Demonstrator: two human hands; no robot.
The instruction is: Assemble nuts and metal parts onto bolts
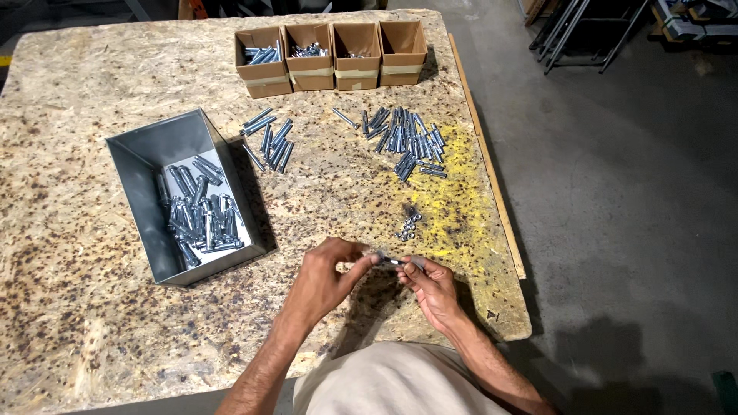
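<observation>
Fingers (367, 260) of the left hand (323, 280) and of the right hand (430, 286) pinch opposite ends of one small silver bolt (393, 262), held level just above the tabletop (77, 323) near its front edge. Just beyond: small cluster of nuts (408, 226). Farther back: loose pile of bolts (407, 138) on a yellow-stained patch, and a smaller group (269, 138). Left: grey metal bin (138, 154) holding many bolts. Rear edge: four cardboard boxes (330, 54) in a row.
</observation>
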